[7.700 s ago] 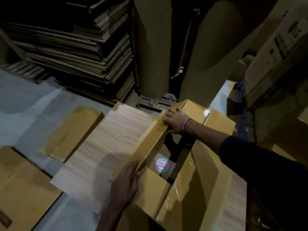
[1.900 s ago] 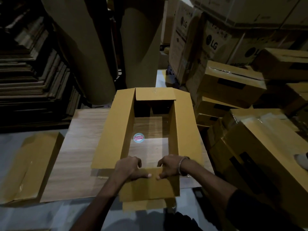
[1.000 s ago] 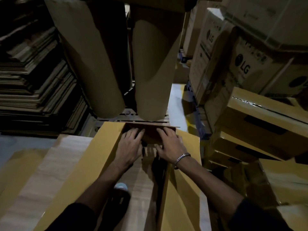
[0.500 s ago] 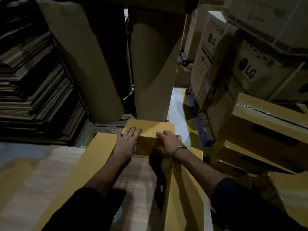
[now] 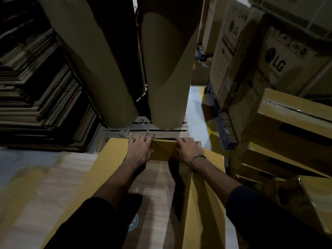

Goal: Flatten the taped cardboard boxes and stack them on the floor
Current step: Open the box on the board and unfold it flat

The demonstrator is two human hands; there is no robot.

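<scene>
Dim storeroom, left hand (image 5: 141,149) and right hand (image 5: 188,150) flat (fingers spread) on smooth cardboard flap (image 5: 162,150)

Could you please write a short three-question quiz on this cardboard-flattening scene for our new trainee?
1. True or false: both hands rest on the far end flap of the open yellow box.
2. Which wrist wears the bracelet? A) left B) right C) neither
3. Fill in: the printed boxes stacked at the right carry the letters ____.

Key
1. True: the left hand and right hand both lie flat on that flap.
2. B
3. LG
</scene>
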